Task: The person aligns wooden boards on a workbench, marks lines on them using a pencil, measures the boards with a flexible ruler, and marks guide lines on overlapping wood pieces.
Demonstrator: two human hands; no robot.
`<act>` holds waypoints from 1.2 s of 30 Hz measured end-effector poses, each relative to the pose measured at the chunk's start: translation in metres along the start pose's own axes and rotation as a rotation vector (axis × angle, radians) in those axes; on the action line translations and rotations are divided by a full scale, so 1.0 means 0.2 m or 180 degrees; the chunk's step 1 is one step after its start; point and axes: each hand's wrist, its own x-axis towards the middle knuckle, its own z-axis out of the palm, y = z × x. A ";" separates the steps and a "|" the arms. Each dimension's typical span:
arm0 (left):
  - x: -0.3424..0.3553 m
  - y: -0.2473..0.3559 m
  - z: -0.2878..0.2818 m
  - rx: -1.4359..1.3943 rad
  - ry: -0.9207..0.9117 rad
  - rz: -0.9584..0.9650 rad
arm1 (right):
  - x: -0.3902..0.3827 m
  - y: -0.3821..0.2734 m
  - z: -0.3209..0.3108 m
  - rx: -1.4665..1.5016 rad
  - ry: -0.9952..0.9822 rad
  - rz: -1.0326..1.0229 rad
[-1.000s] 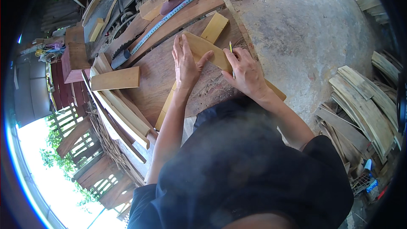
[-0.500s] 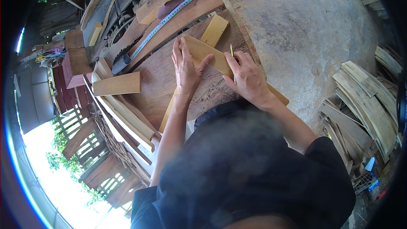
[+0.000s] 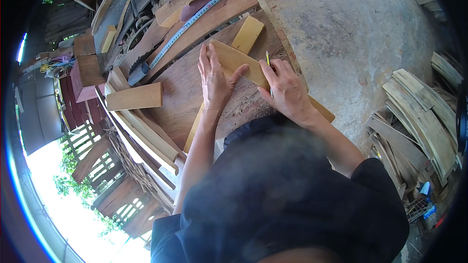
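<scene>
My left hand (image 3: 217, 83) grips a light wooden board (image 3: 235, 63) at its left end, fingertips over the far edge and thumb on the near side. My right hand (image 3: 286, 87) holds a yellow pencil (image 3: 267, 57), tip up, and rests its fingers against the board's right end. A yellow wood strip (image 3: 247, 33) lies beyond the board, and another piece of yellow wood (image 3: 321, 110) shows beside my right hand. Beneath them is a dusty wooden work surface (image 3: 173, 114).
A tape measure (image 3: 204, 9) stretches across reddish planks (image 3: 225, 6) at the back. A short board (image 3: 134, 96) and long strips (image 3: 144, 134) lie on the left. Stacked curved slats (image 3: 414, 117) stand at the right on the concrete floor (image 3: 351, 34).
The whole view has shifted slightly since one second ago. Both my hands keep their hold, with my right fingers and the pencil moved only slightly against the board.
</scene>
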 end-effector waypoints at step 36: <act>-0.01 0.01 0.00 0.0128 -0.0006 -0.0031 | 0.00 0.01 0.00 0.0028 -0.0089 0.0035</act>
